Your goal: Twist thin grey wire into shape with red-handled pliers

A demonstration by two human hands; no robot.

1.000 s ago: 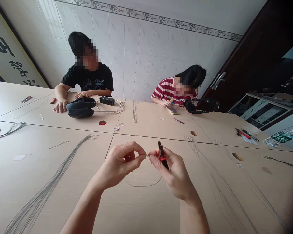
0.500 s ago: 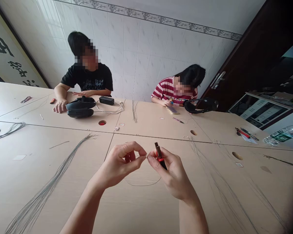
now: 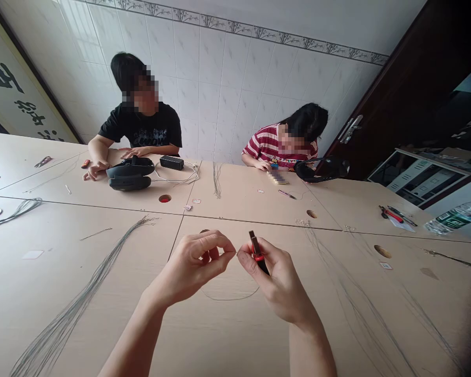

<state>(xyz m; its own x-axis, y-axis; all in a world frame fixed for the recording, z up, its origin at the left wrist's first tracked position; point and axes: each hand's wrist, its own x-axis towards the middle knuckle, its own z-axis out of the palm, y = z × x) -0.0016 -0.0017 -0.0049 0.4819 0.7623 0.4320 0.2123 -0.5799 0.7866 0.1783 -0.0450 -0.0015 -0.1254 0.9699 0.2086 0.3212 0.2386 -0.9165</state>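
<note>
My left hand point(image 3: 196, 264) is closed in a pinch, with thumb and forefinger on a thin grey cord point(image 3: 231, 300). The cord hangs in a shallow loop below both hands, over the table. Fingertip to fingertip with the left, my right hand point(image 3: 278, 283) also pinches at the cord's end; the tiny part between the fingertips is too small to make out. Tucked in the same right hand is a pair of pliers point(image 3: 256, 246) with red and black handles, its metal jaws pointing up and away.
Bundles of grey cords point(image 3: 102, 283) lie at left, with more cords point(image 3: 353, 298) at right. Across the table point(image 3: 227, 345) sit two people, near a black headset point(image 3: 129, 174) and a black box point(image 3: 171, 162). Another pair of pliers point(image 3: 392, 213) and a water bottle point(image 3: 455, 215) stand far right.
My hands hold nearly the same pose, fingertips still together. The hand of the person at left has lifted its fingers a little and shifted slightly left.
</note>
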